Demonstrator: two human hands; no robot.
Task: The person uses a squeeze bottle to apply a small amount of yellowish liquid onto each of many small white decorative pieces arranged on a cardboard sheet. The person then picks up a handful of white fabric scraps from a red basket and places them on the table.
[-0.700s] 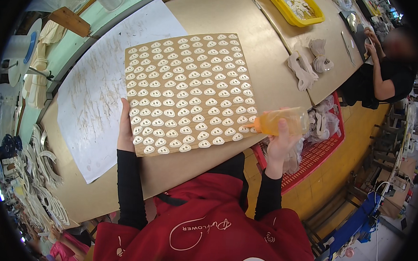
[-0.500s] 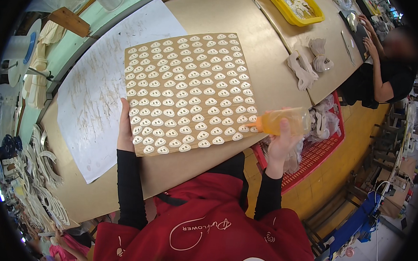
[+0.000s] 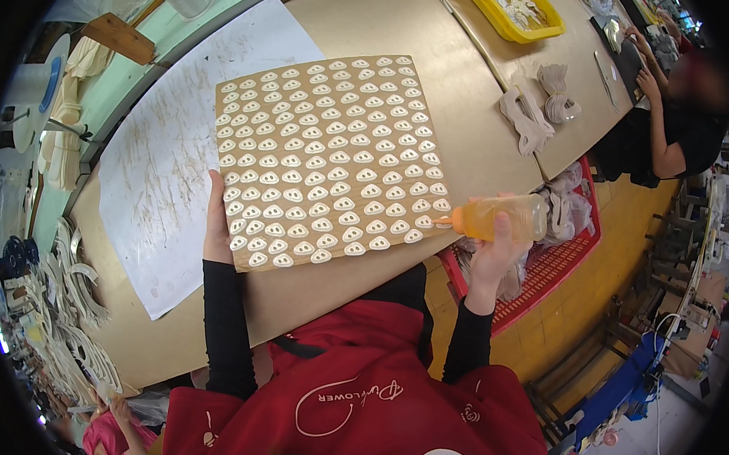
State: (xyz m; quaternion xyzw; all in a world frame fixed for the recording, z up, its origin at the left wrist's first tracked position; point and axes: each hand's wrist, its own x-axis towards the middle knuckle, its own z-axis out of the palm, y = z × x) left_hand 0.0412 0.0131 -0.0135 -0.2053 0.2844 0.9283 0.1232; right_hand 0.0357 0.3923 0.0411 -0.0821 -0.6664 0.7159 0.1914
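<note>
My left hand [image 3: 219, 224] grips the left edge of a brown board [image 3: 257, 162], its thumb along the edge and its other fingers mostly hidden. Rows of small white rounded-triangle pieces [image 3: 313, 177], each with two dark holes, cover the board. In my right hand [image 3: 499, 255] is a clear squeeze bottle [image 3: 482, 218] of amber liquid with an orange nozzle. It lies nearly level, its tip pointing left at a piece near the board's lower right edge. Whether the tip touches that piece, I cannot tell.
A stained white sheet [image 3: 148, 191] lies left on the table [image 3: 312, 286]. Ahead right are a yellow tray [image 3: 495, 18] of white pieces and bundled pale strips [image 3: 525, 120]. A red crate [image 3: 542, 299] stands below the right edge. A co-worker [image 3: 662, 128] sits at far right.
My right hand and the bottle have shifted slightly right and down, with the nozzle now at a different piece. The board has moved very slightly left. My left hand keeps its grip.
</note>
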